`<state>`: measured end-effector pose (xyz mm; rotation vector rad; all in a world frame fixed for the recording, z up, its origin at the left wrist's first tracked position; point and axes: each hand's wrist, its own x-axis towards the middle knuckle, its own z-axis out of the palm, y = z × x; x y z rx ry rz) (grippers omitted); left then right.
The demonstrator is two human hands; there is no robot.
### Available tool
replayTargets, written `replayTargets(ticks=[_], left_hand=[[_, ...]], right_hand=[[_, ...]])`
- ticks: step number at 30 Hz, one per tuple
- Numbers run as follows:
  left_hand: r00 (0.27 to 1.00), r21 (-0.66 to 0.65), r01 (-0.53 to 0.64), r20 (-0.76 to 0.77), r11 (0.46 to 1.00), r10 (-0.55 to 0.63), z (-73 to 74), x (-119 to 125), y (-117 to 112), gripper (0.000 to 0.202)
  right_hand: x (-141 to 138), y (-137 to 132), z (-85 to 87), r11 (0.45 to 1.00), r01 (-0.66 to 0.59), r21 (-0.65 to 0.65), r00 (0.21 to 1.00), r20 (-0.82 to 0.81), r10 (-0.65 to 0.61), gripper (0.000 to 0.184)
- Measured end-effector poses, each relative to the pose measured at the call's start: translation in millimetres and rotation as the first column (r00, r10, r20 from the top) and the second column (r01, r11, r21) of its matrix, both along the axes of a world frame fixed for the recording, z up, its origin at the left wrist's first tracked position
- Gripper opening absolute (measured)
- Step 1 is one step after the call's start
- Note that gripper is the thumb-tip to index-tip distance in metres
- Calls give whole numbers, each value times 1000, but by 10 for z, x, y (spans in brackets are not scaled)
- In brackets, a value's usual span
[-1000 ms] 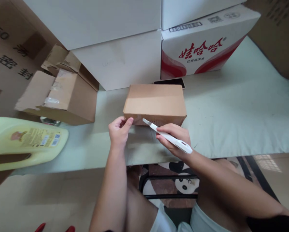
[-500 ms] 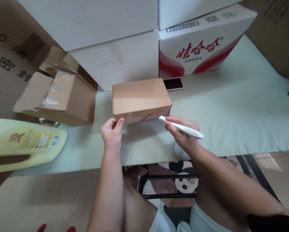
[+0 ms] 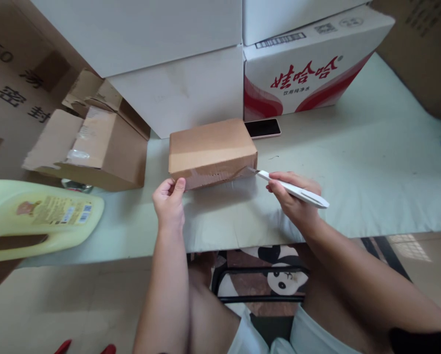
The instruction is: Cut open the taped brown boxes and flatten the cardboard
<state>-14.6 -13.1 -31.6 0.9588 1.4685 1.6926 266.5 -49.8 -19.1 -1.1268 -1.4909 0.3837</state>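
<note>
A small brown cardboard box lies on the pale table, taped along its near side. My left hand pinches the box's near left corner, fingers closed on it. My right hand grips a white utility knife, its blade tip touching the box's near right corner at the tape seam.
A phone lies behind the box. Stacked white cartons and a red-printed carton stand at the back. An opened brown box sits at left, a yellow jug at the near left edge. A panda-print stool is below.
The box has slid left and turned slightly, uncovering the phone. My right hand drew the knife rightward along the box's near side to its right corner. My left hand stayed on the left corner.
</note>
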Motion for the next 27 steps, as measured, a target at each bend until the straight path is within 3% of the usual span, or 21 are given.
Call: replayTargets(ticks=[6,11,17,22,27], left_hand=[[1000,60,4,-10,998,-3,-36,-10,13,42],[990,39,116,-86,992,-112,-43,35,-4,36],[986,21,131,-106,991,-128,-1,155,-14,42],[984,12,145,-105,989,-143,0,168,-36,43],[989,35,123,-89,992,-119,19,142,-54,40]], right_hand=[[-20,-50,-20,1000,24,-9,998,-60,-24,11],[-160,-104,2,980,-193,47,981,20,192,8],[-400,-145,-62,888,-445,117,894,121,432,16],[-469,-126,-130,905,-418,82,907,102,409,17],[-441,-96,-114,947,-315,60,948,75,310,15]])
